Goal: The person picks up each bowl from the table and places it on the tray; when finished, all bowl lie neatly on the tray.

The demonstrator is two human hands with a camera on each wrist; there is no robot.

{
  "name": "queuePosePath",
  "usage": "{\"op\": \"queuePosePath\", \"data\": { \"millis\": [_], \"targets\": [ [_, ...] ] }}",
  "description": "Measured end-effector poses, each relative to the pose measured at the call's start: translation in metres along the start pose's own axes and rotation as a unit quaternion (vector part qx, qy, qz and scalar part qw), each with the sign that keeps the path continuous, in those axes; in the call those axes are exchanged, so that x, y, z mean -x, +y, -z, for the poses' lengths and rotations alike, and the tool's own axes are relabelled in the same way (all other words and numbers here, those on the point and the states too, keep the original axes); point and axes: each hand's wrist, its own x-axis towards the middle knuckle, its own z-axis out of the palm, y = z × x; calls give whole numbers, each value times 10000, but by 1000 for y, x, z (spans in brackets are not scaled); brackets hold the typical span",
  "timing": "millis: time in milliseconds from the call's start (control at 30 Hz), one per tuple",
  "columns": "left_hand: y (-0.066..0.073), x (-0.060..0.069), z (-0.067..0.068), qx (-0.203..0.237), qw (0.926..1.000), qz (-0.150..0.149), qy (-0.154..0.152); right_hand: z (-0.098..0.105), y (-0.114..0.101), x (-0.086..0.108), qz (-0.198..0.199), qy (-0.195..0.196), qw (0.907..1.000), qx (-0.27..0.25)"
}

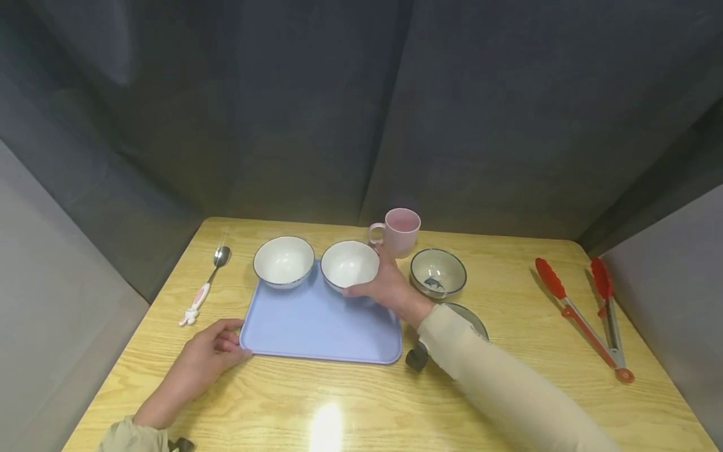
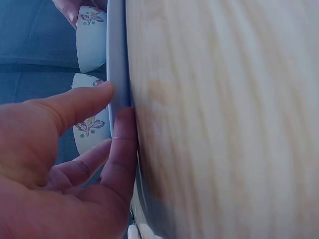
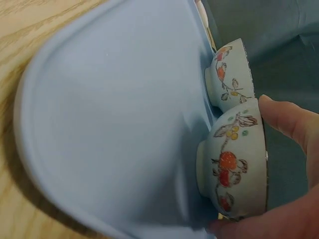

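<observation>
A light blue tray [image 1: 322, 326] lies on the table. My left hand [image 1: 206, 355] pinches its front left corner, the thumb [image 2: 94, 102] against the rim and a finger low along the outer side. At the tray's back right, my right hand [image 1: 390, 285] grips a white bowl [image 1: 349, 265] across its rim, thumb and fingers on opposite sides. That bowl stands upright, its flower pattern showing in the right wrist view; whether its foot touches the tray I cannot tell. A second white bowl [image 1: 283, 262] sits at the tray's back left corner.
Behind the right hand stands a pink mug [image 1: 402, 232]. A grey-beige bowl [image 1: 439, 273] is beside it, and another dish [image 1: 471, 319] is partly hidden by the right sleeve. A spoon [image 1: 206, 285] lies left; red-tipped tongs [image 1: 582, 320] lie far right, near the side wall.
</observation>
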Motion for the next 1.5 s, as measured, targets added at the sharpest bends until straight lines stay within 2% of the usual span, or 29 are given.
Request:
{"op": "queuePosePath", "data": {
  "millis": [367,567,667,833,1033,1300,1500],
  "targets": [
    [1,0,0,37,10000,-22,-5,20,-7,8,344,19,9992,200],
    [2,0,1,10,10000,27,-37,28,-14,19,300,13,9993,234],
    [2,0,1,28,10000,38,-51,33,-17,25,401,37,9988,280],
    [2,0,1,24,10000,58,-31,45,-22,40,467,19,9988,164],
    [2,0,1,38,10000,38,-35,66,-21,62,363,23,9993,47],
    [1,0,1,69,10000,-4,-53,100,-7,96,328,388,9986,136],
    [1,0,1,79,10000,-35,-47,119,3,122,371,593,9975,9]
  ]
}}
